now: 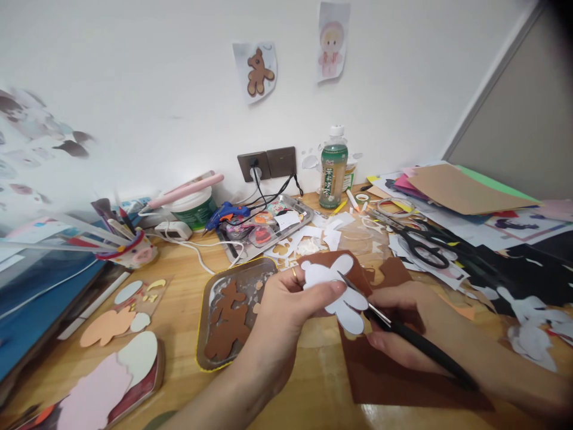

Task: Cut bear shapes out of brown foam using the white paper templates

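A white bear-shaped paper cutout (335, 286) lies against brown sheet material, raised above the table. My left hand (286, 310) pinches the cutout between thumb and fingers; a ring shows on one finger. My right hand (412, 322) is closed around a slim black-handled tool (430, 352) with a silvery metal part. The tool's narrow dark front end reaches the cutout's edge between its limbs; its exact kind is unclear. Below the hands hangs or lies a large brown sheet (385, 382). Brown bear-shaped pieces (228, 328) rest in a tray (201, 334) left of my left hand.
Behind stand a green-labelled drink bottle (333, 173), a blue glue gun (228, 214) with cables and a grey tray (298, 221). Black-handled scissors (425, 248) and paper scraps lie right, beside stacked coloured sheets (470, 188). A brush cup (134, 254) and pastel cutouts (101, 388) are left.
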A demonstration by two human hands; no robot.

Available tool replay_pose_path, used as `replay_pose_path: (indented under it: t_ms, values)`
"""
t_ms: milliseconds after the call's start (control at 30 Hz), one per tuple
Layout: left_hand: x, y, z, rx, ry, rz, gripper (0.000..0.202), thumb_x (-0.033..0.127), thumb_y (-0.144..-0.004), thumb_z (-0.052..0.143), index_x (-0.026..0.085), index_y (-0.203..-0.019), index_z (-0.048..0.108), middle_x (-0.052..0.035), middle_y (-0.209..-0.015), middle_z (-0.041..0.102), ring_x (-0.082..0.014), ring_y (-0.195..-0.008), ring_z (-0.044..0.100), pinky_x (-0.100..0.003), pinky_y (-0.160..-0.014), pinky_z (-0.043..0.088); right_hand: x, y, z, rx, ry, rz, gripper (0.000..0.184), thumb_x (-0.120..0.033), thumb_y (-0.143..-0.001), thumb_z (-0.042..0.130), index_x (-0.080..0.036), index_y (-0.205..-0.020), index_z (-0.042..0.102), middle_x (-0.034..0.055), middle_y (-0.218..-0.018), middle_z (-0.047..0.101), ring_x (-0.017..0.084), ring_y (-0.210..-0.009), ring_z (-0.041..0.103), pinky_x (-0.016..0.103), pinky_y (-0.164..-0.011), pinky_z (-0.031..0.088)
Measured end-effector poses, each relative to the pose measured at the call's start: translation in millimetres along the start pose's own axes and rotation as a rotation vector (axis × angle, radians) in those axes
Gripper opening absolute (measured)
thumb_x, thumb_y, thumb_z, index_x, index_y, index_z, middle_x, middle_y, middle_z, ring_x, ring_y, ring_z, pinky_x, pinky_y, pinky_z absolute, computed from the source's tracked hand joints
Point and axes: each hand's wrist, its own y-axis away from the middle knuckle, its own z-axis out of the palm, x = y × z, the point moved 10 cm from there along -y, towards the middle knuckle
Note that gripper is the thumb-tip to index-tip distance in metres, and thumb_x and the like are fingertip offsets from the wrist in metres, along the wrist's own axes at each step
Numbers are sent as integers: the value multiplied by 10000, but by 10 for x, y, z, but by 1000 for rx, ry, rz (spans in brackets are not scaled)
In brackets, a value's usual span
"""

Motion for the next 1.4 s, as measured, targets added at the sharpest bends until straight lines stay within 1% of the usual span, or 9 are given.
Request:
replay_pose_path:
  t_ms: [133, 367, 467, 600, 833, 1033, 1167, 1300, 1400]
  values:
    - [4, 19, 14, -3, 28, 21, 83, 206, -661, 716, 139, -688, 673, -40, -706, 697, -144, -635, 621, -270, -663, 481, -33, -18, -14, 22, 1, -15, 108, -219, -654, 523, -196, -550, 504, -71, -501, 311, 96, -471, 277, 216, -415, 211]
    - [-21, 22, 4, -3, 27, 40, 90, 211, -682, 713, 144, -724, 670, -25, -710, 694, -127, -626, 612, -262, -677, 475, -106, 2, -5, -16, 57, -6, 124, -154, -701, 498, -180, -580, 482, -70, -528, 293, 90, -496, 254, 217, -438, 213]
    - [-19, 11, 11, -12, 23, 49, 85, 211, -682, 712, 142, -709, 670, -27, -709, 695, -126, -621, 609, -266, -681, 476, -92, 16, 7, -26, 64, 4, 114, -165, -716, 499, -174, -603, 486, -62, -543, 318, 92, -510, 274, 214, -444, 222]
    - [-21, 4, 8, -11, 27, 52, 93, 215, -683, 713, 136, -705, 670, -31, -709, 693, -133, -647, 610, -268, -687, 479, -108, 12, 5, -8, 82, -29, 131, -163, -720, 495, -176, -592, 472, -71, -529, 281, 83, -489, 240, 215, -430, 198]
    - [-38, 19, 4, -1, 42, 48, 95, 218, -684, 714, 134, -708, 677, -24, -706, 702, -115, -636, 612, -229, -673, 483, -53, 2, 4, -3, 117, -29, 143, -214, -760, 473, -166, -647, 545, -56, -550, 314, 87, -495, 254, 218, -437, 211]
    - [-36, 8, 6, -13, 67, 27, 99, 205, -692, 703, 128, -749, 680, -29, -691, 700, -122, -623, 621, -240, -654, 499, 16, -3, 11, -3, 98, -25, 169, -239, -732, 481, -179, -575, 460, -46, -567, 344, 93, -512, 275, 221, -445, 229]
    - [4, -2, 0, -16, 75, 43, 120, 204, -704, 693, 130, -798, 686, -26, -671, 698, -122, -602, 623, -243, -640, 510, 57, -2, -9, 29, 49, 12, 156, -276, -691, 503, -183, -567, 486, -61, -529, 308, 90, -480, 251, 219, -420, 200]
    - [2, -4, 5, -15, 46, 39, 98, 187, -691, 705, 138, -776, 697, -17, -700, 705, -94, -626, 611, -189, -631, 496, 63, -15, -20, 51, 1, 23, 109, -288, -636, 512, -185, -621, 546, -52, -544, 399, 112, -508, 345, 216, -440, 271]
    - [-3, 2, 21, -25, 37, 33, 78, 190, -690, 707, 145, -753, 702, -9, -702, 706, -81, -625, 602, -174, -627, 491, 93, -30, -24, 43, 9, 27, 94, -277, -631, 530, -188, -634, 559, -47, -562, 455, 122, -528, 387, 217, -454, 305]
